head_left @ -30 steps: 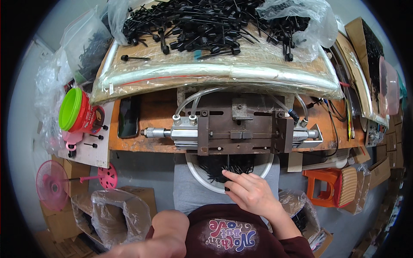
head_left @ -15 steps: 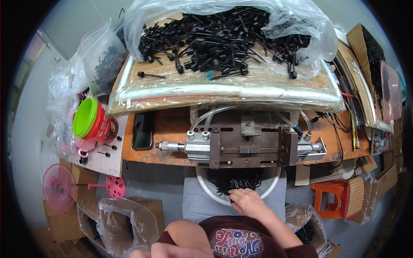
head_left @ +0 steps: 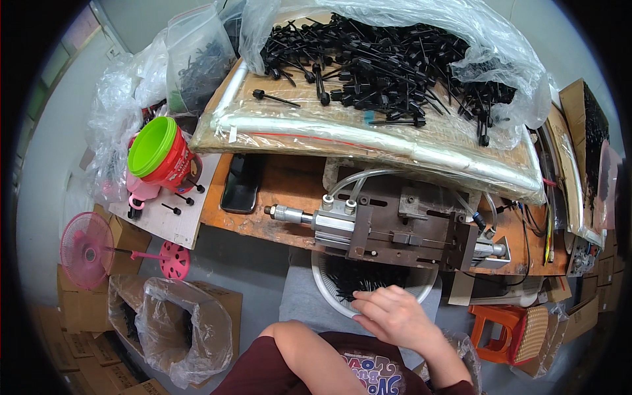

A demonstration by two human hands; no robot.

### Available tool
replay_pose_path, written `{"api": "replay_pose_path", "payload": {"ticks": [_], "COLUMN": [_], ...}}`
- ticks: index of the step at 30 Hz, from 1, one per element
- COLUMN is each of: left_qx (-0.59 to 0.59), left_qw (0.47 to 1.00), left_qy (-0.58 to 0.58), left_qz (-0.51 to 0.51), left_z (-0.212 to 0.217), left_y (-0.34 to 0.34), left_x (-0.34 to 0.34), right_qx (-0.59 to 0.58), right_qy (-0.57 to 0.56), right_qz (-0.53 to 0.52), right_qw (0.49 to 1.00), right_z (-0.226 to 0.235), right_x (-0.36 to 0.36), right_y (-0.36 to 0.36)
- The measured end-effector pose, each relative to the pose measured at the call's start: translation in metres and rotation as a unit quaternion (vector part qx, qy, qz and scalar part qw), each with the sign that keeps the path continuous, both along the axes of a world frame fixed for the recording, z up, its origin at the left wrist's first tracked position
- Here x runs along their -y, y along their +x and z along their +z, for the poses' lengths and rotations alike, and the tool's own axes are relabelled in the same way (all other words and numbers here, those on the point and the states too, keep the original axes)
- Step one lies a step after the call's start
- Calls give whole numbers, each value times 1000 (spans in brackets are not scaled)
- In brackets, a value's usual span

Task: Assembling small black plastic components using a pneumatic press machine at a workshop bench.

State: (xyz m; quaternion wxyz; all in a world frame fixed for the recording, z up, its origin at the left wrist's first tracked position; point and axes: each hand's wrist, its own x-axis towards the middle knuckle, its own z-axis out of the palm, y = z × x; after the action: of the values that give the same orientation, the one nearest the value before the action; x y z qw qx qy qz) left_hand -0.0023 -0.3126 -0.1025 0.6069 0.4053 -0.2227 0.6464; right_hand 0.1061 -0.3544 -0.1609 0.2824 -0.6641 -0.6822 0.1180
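My right hand (head_left: pixel 397 317) is over the near right rim of a white basket (head_left: pixel 324 289) on my lap. Its fingers are loosely bent, with the thumb apart from the fingertips, and I see nothing between them. Thin black stick-like parts (head_left: pixel 362 275) fill the basket, partly hidden by the hand and the machine's front edge. My left forearm bends across my lap toward the lower edge, and its hand is out of view. A dark metal clamping fixture (head_left: pixel 405 227) with silver air cylinders (head_left: pixel 332 230) stands just beyond the basket.
Black knobbed stems (head_left: pixel 375 62) lie heaped on a plastic-wrapped board (head_left: pixel 316 131) above the bench (head_left: pixel 263 217). At left are a phone (head_left: pixel 241 184), a red-and-green bucket (head_left: pixel 158 155) and a pink fan (head_left: pixel 87 250). An orange stool (head_left: pixel 497 332) is at right; a bag-lined box (head_left: pixel 171 329) stands lower left.
My view has turned, so the bench appears tilted. My right hand has risen from the parts and its fingers have loosened. My left hand has gone out of view at the lower edge.
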Motion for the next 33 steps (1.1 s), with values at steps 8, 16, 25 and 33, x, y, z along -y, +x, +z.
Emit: {"api": "replay_pose_path", "payload": {"ticks": [8, 16, 25, 33], "left_qx": [-17, 42, 363, 127], "left_qw": [1000, 990, 860, 990], "left_qy": [2, -108, -323, 11], "left_qz": [8, -77, -159, 62], "left_z": [-3, 45, 132, 14], "left_y": [1, 1, 16, -2], "left_x": [-3, -3, 0, -3], "right_qx": [15, 30, 295, 247], "right_qy": [215, 334, 110, -44], "right_qz": [-31, -183, -236, -306], "right_qw": [976, 924, 919, 918], "right_z": [68, 96, 121, 122], "right_x": [-50, -136, -217, -242], "right_y": [67, 137, 179, 196]}}
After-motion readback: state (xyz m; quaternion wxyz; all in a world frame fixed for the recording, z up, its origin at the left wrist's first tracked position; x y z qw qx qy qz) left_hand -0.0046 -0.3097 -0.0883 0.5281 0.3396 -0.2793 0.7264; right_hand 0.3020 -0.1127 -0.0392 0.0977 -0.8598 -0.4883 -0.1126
